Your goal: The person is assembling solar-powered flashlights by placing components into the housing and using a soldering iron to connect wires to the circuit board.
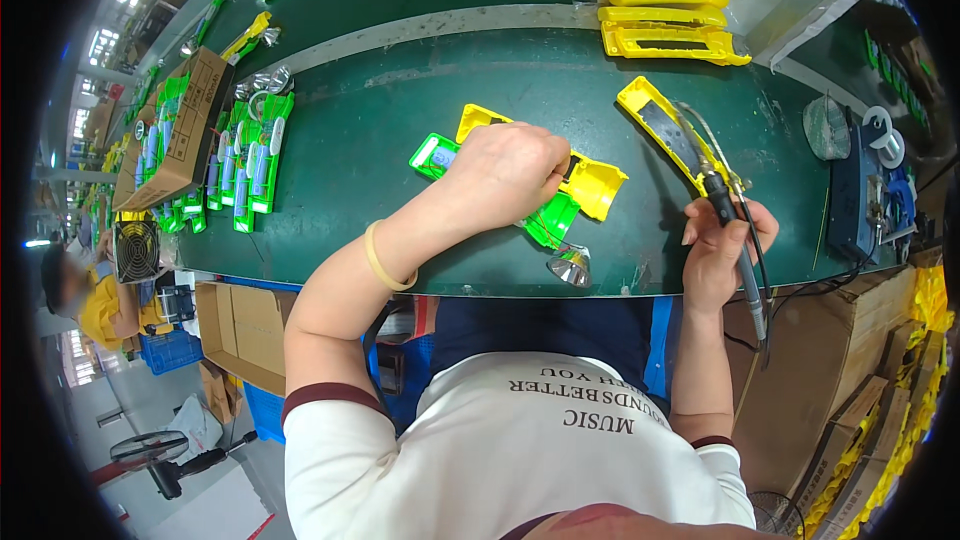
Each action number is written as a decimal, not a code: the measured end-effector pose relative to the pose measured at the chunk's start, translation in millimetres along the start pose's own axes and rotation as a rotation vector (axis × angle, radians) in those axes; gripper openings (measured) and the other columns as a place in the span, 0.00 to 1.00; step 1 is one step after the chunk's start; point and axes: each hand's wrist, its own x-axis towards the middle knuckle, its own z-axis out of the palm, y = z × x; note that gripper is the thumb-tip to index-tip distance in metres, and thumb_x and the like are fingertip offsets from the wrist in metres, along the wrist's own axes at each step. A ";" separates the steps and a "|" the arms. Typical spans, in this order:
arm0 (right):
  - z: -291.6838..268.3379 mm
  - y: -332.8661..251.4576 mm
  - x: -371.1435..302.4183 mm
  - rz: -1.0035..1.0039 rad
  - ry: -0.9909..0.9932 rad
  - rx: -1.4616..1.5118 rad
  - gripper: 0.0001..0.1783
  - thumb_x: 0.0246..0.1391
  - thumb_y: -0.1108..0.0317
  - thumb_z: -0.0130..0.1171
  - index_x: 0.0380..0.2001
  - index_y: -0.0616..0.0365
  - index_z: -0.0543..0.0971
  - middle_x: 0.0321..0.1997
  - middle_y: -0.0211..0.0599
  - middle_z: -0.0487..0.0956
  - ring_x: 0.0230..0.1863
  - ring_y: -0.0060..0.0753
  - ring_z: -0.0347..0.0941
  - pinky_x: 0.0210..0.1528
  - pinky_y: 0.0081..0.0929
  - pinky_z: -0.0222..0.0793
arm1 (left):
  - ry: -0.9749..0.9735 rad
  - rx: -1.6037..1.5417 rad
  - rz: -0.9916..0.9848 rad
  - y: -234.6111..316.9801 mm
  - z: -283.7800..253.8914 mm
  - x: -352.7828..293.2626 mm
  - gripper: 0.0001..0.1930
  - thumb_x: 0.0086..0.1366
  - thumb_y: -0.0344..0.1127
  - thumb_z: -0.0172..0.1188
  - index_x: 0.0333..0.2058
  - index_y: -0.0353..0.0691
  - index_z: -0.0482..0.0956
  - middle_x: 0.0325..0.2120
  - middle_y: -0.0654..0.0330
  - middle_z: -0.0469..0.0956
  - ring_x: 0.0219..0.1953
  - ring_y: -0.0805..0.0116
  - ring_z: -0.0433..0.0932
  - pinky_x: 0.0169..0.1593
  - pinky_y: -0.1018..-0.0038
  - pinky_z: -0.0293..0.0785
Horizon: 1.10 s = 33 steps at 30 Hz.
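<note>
My left hand (510, 170) is closed over a yellow plastic shell half (597, 188) lying across the middle of the bench in front of me. Its fingertips are partly hidden. Crossing beneath that hand is a green shell half (552, 222), with a blue battery cell (441, 156) at its upper left end. A silver lamp reflector (570, 265) hangs on wires by the near bench edge. In my right hand (722, 245) is a soldering iron (720, 196), held by its black handle and pointing away from me. Its metal tube passes over another yellow shell half (668, 134) with a black strip.
Several yellow shells (668, 28) are stacked at the back right. On the left, green shells with blue cells (248, 165) lie beside a cardboard box (185, 125). A blue soldering unit with a wire spool (880, 135) stands at right. A person in yellow (100, 310) sits far left.
</note>
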 end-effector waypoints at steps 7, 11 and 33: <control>-1.8 -13.2 -4.1 0.027 -0.031 0.038 0.23 0.56 0.50 0.48 0.44 0.56 0.58 0.35 0.46 0.69 0.30 0.39 0.74 0.20 0.20 0.68 | 0.011 0.033 -0.017 4.0 -0.4 -0.5 0.02 0.47 0.30 0.56 0.20 0.40 0.74 0.19 0.57 0.74 0.25 0.57 0.75 0.28 0.65 0.72; -24.6 -5.6 -14.0 0.039 0.108 0.023 0.21 0.58 0.50 0.44 0.45 0.52 0.58 0.39 0.42 0.70 0.32 0.37 0.74 0.18 0.17 0.66 | 0.032 0.002 -0.003 4.0 6.2 -8.1 0.03 0.47 0.32 0.57 0.20 0.40 0.74 0.19 0.58 0.74 0.25 0.58 0.76 0.28 0.65 0.72; -37.7 -9.2 -5.4 0.208 0.105 -0.039 0.22 0.58 0.50 0.45 0.44 0.56 0.57 0.42 0.45 0.68 0.38 0.39 0.74 0.34 0.26 0.74 | 0.025 0.025 0.014 7.9 0.1 -6.7 0.03 0.48 0.31 0.57 0.22 0.39 0.73 0.19 0.59 0.73 0.26 0.60 0.75 0.29 0.66 0.72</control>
